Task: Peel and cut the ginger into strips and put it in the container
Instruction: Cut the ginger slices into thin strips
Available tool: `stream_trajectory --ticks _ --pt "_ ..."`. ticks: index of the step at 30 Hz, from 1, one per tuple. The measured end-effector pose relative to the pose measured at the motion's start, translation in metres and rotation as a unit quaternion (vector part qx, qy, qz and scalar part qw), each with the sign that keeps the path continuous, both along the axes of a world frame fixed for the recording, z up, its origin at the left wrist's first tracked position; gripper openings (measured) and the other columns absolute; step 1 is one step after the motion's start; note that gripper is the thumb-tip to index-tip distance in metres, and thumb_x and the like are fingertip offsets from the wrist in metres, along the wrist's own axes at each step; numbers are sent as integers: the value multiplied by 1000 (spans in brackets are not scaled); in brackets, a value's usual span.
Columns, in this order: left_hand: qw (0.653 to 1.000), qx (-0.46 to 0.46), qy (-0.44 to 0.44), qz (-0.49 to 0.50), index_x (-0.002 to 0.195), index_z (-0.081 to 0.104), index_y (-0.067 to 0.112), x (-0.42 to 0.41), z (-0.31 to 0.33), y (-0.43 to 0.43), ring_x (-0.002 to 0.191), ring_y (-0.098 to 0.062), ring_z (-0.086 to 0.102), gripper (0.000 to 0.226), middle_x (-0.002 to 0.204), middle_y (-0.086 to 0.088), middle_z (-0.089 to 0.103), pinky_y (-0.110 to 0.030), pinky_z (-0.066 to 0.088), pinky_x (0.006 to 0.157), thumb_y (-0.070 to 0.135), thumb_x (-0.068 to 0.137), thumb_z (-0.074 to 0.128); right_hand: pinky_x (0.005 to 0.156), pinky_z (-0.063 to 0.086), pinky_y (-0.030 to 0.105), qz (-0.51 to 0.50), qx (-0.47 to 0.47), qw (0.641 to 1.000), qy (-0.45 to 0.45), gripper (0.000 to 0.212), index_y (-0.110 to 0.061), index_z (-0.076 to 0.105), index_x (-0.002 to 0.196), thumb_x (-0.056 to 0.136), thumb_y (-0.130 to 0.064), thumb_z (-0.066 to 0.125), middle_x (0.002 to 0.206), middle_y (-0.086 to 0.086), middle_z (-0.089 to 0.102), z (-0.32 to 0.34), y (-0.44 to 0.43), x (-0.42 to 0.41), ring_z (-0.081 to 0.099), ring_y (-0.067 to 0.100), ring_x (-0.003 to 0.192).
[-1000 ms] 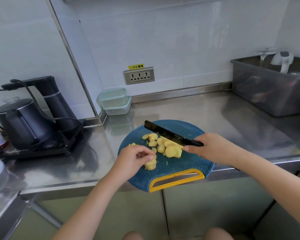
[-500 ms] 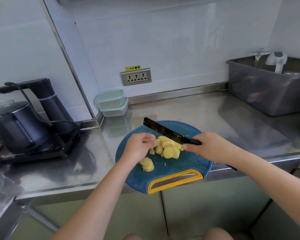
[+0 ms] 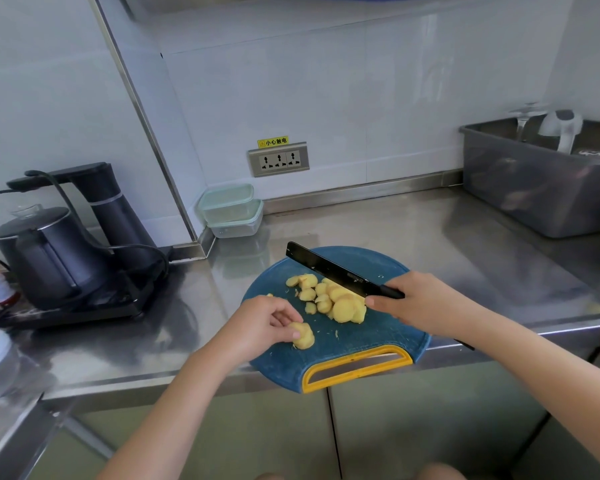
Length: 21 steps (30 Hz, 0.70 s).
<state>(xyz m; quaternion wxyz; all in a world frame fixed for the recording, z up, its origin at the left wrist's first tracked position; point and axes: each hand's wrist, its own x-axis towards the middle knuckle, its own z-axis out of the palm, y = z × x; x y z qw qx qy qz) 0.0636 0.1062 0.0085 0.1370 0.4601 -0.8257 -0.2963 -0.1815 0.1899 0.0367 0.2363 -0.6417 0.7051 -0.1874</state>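
At the front edge of the steel worktop (image 3: pixel 413 230), my right grip (image 3: pixel 420 303) is wrapped tightly round the handle of a black-bladed knife (image 3: pixel 329 271). The blade slants away toward the back left, above a blue cutting board (image 3: pixel 361 337).

The peeled ginger lies on that board as yellow rounds, not yet strips. The main heap of ginger slices (image 3: pixel 340 301) sits in the middle of the board, just beneath and beside the blade. I cannot tell whether the edge touches it.

My left grip (image 3: pixel 260 323) rests on the board's left side. Its fingers are curled and its fingertips pinch a small stack of slices (image 3: pixel 303 336), which sits nearer the front edge, apart from the heap. A few loose rounds lie toward the board's far left.

The board's yellow handle (image 3: pixel 357 370) juts out over the worktop's front edge.

Two stacked clear containers (image 3: pixel 231 209) with pale green rims wait in the back corner where the walls meet, well apart from the board.

A black kettle (image 3: pixel 45 254) on its base stands at the left end. A grey tub (image 3: pixel 534 188) occupies the back right.
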Motion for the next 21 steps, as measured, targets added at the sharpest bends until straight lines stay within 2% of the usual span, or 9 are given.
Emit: stream_trajectory --ticks 3,9,12,14,18,21 --pt "1000 10 18 5 82 65 29 2 0 1 72 -2 58 17 81 8 63 -14 47 68 17 78 76 54 34 23 3 4 1000 1 39 -18 50 66 93 -46 54 63 1 46 1 2 3 41 11 54" --pt "992 55 92 66 91 69 21 1 2 4 64 -5 62 5 79 2 69 -18 53 63 19 86 69 53 34 22 4 12 1000 1 37 -20 52 68 93 -47 53 62 0 46 1 5 3 41 10 53" --pt "993 41 79 77 88 67 25 -6 -4 11 65 -6 63 5 80 5 69 -17 53 63 20 86 68 55 35 24 5 13 1000 -1 36 -20 52 69 93 -47 53 63 0 47 -1 5 4 42 10 54" --pt "995 8 59 83 90 67 29 -9 -9 14 73 -4 61 7 83 12 65 -15 50 65 24 87 67 54 35 23 9 14 1000 1 36 -21 53 69 93 -47 54 62 -1 47 -2 5 6 42 10 53" --pt "996 -23 36 79 112 63 30 -9 -13 21 85 5 54 30 101 19 60 -8 38 66 37 83 69 52 34 20 15 16 1000 4 34 -22 53 69 93 -46 54 59 -4 47 -5 7 8 42 8 51" --pt "995 -57 5 78 117 58 32 -12 -17 30 86 3 53 46 105 17 57 -8 36 64 39 76 76 52 34 19 14 20 1000 12 33 -24 52 70 93 -46 53 59 -5 47 -3 9 8 43 7 51"
